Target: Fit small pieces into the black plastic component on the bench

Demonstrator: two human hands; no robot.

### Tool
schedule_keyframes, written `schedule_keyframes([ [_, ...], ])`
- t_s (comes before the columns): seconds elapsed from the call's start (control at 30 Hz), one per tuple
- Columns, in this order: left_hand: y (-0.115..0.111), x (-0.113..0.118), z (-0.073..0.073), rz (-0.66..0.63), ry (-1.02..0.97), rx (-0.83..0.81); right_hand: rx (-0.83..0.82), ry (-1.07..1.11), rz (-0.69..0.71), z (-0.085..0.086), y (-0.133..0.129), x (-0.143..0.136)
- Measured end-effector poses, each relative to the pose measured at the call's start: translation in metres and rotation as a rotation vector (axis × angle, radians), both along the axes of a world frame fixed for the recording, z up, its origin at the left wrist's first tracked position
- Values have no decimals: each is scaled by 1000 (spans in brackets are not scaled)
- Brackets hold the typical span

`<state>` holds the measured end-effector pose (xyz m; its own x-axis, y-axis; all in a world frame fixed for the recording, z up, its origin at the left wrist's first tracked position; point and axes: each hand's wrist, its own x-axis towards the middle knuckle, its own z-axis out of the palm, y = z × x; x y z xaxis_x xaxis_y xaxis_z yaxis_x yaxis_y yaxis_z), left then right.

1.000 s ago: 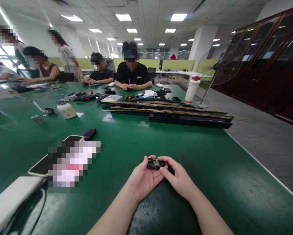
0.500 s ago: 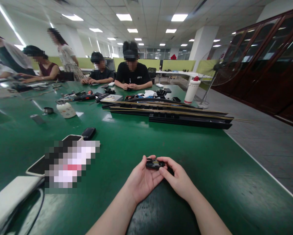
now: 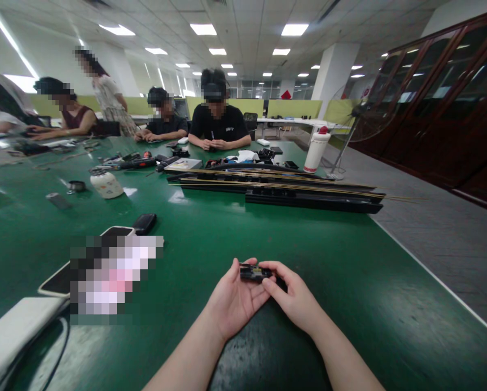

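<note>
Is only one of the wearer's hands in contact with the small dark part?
No, the left hand and the right hand both have fingers on the small dark part.

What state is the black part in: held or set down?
Held: left hand and right hand grip the black part at opposite ends.

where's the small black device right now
In the head view, the small black device is below centre, slightly right, held by the left hand and right hand over the green table.
</note>
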<state>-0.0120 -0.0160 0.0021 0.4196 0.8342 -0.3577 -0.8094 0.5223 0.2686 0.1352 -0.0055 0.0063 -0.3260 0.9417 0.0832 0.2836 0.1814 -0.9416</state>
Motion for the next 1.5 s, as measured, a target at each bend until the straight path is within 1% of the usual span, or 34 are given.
schedule_keyframes([
  [0.17,0,-1,-1,-14,-7,24,0,-4,-1,2,0,0],
  [0.57,0,0,-1,-11,-8,13,10,-5,8,3,0,0],
  [0.87,0,1,-1,-31,9,28,21,-2,-14,3,-1,-1],
  [1.07,0,1,0,-25,13,-1,33,-7,-18,3,-1,-1],
  [1.3,0,1,0,-37,12,8,19,0,-28,3,-2,-2],
  [1.5,0,2,0,-35,22,-2,42,14,-27,3,-2,-2],
])
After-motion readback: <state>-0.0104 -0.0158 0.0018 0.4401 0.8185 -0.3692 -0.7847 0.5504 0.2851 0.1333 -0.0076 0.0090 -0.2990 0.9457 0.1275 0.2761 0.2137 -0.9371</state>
